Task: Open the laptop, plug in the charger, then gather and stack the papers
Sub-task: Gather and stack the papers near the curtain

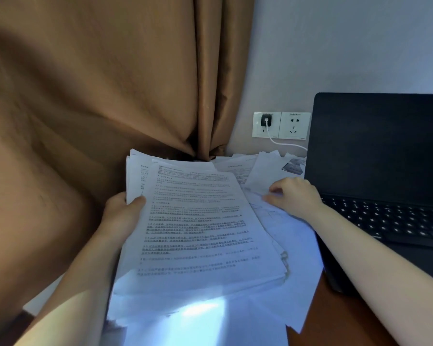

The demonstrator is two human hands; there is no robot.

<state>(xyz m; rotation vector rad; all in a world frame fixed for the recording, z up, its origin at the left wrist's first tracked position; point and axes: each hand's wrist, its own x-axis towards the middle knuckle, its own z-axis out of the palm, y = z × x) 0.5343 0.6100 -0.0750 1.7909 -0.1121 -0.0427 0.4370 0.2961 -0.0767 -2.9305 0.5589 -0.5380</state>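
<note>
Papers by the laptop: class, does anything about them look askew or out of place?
Yes. The stack held in the left hand is ragged, with sheet edges fanning out at its lower right corner. Loose sheets lie at odd angles behind it, beside the laptop, where the right hand pinches one.

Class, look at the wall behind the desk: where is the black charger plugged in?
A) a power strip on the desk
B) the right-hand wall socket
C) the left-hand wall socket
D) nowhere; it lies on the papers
C: the black charger sits in the left-hand wall socket, and its white cable runs toward the laptop.
</note>
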